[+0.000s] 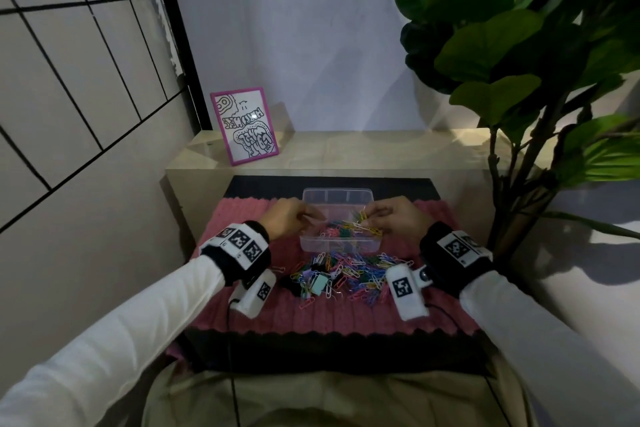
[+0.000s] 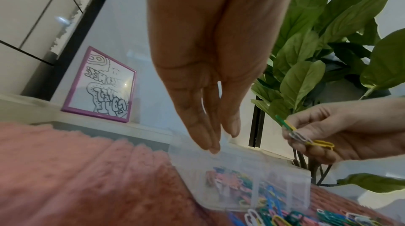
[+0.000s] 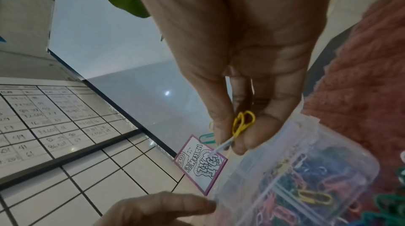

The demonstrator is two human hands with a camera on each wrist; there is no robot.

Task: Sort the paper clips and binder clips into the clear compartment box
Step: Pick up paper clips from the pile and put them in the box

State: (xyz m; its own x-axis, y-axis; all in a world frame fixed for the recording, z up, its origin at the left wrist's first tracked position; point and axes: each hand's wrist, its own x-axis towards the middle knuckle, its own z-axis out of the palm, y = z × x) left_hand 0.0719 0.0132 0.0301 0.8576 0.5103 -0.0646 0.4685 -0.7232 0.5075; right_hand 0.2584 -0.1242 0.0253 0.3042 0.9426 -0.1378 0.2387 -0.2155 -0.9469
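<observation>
A clear compartment box (image 1: 338, 247) stands on the pink mat, with coloured paper clips in its near cells. My right hand (image 1: 373, 218) hovers over the box's right half and pinches a small bunch of paper clips (image 3: 240, 125), yellow, white and green. My left hand (image 2: 221, 141) hangs at the box's left edge, its fingers straight and close together, holding nothing. A loose pile of paper clips (image 1: 349, 272) lies in front of the box. A mint binder clip (image 1: 321, 282) sits in the pile. The far cells of the box (image 2: 282, 183) look empty.
The pink ribbed mat (image 1: 242, 218) covers a black surface. A purple-framed drawing (image 1: 245, 125) leans on the ledge behind. A large leafy plant (image 1: 519, 62) stands to the right. A gridded whiteboard (image 1: 69, 62) fills the left wall.
</observation>
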